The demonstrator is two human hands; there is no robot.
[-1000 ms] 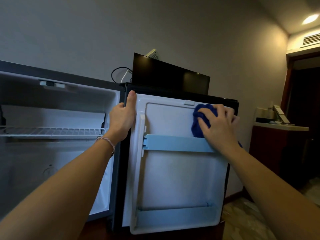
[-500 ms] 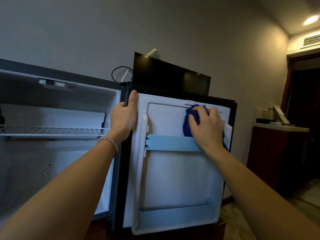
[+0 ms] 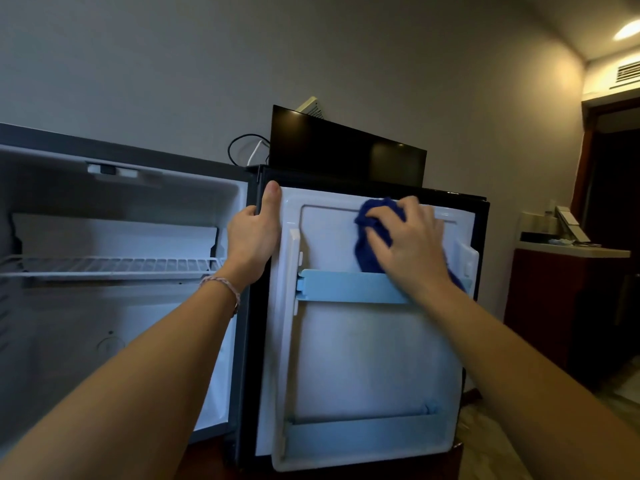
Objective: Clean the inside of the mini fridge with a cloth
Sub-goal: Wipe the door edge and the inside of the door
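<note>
The right hand [image 3: 410,245] presses the blue cloth [image 3: 374,233] flat-fingered against the open door's [image 3: 363,358] upper inner panel; the left hand [image 3: 254,239] clamps the door's hinge-side top corner; wiping seems underway; next, probably the shelf rail [image 3: 346,285] below.

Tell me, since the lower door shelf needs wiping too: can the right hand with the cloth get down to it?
Probably yes. The right hand presses the blue cloth on the door's upper panel, and the door liner down to the lower door shelf looks unobstructed past the upper rail.
</note>
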